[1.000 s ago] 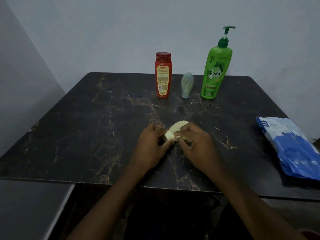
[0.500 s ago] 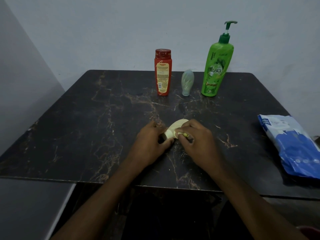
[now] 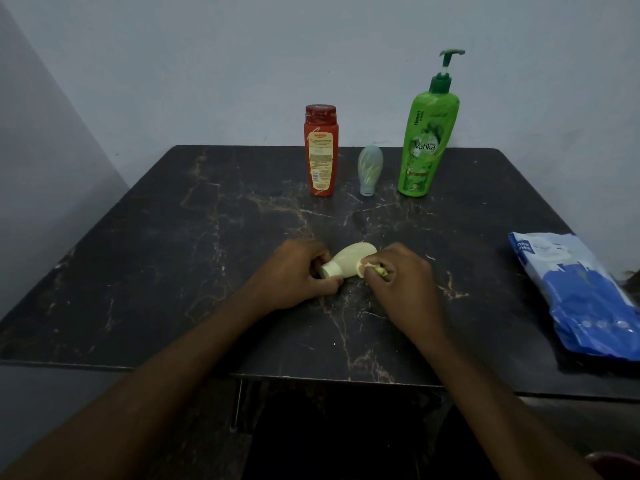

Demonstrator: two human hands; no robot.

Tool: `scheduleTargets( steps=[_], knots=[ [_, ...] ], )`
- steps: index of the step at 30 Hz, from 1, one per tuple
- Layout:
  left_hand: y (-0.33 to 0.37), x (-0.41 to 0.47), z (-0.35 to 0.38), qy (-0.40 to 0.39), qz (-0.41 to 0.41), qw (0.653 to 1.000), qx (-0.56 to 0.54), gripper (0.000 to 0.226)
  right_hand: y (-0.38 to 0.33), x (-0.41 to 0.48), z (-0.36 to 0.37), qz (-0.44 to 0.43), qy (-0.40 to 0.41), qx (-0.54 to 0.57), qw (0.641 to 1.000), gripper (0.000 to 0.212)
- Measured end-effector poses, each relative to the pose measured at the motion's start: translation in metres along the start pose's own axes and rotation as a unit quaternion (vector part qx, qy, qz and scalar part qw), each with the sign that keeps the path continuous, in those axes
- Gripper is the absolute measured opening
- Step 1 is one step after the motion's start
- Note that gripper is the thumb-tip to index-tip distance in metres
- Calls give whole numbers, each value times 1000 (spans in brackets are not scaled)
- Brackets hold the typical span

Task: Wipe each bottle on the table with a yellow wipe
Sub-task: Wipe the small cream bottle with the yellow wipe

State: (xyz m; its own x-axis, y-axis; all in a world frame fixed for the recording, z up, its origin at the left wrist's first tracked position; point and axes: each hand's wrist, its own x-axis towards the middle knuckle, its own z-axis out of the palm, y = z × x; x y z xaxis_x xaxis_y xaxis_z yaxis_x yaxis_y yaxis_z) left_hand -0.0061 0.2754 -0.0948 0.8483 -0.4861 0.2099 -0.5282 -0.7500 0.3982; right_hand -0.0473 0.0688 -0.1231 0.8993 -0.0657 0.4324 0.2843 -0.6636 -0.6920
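a dark marble table [image 3: 173, 271] holds a blue wipes pack [image 3: 581, 299] at its right edge, and a green pump bottle [image 3: 424, 147], red bottle [image 3: 321, 154] and small pale bottle [image 3: 370, 169] at the back. mid-table, the left hand [image 3: 298, 271] grips a cream bottle [image 3: 349, 263] by its cap; the right hand [image 3: 405, 282] pinches a yellow wipe [image 3: 375, 270] against it.

I had both forearms stretched forward, my left hand [image 3: 299, 271] curled closed with knuckles up, my right hand [image 3: 401, 278] pinched tight, fingertips facing it.
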Motion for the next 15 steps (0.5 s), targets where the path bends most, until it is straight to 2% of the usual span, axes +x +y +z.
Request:
scheduleTargets(
  steps=[3, 10, 15],
  knots=[
    [-4, 5, 2, 15, 12, 1000, -7, 30, 5, 5, -1, 40, 28, -8, 999, 10],
    [-9, 13, 13, 42, 20, 998, -48, 30, -4, -1, 4, -18, -31, -11, 999, 11],
    [-14, 11, 15, 55, 31, 996, -62, 30, 6, 8, 3, 51, 32, -24, 998, 14]
  ],
)
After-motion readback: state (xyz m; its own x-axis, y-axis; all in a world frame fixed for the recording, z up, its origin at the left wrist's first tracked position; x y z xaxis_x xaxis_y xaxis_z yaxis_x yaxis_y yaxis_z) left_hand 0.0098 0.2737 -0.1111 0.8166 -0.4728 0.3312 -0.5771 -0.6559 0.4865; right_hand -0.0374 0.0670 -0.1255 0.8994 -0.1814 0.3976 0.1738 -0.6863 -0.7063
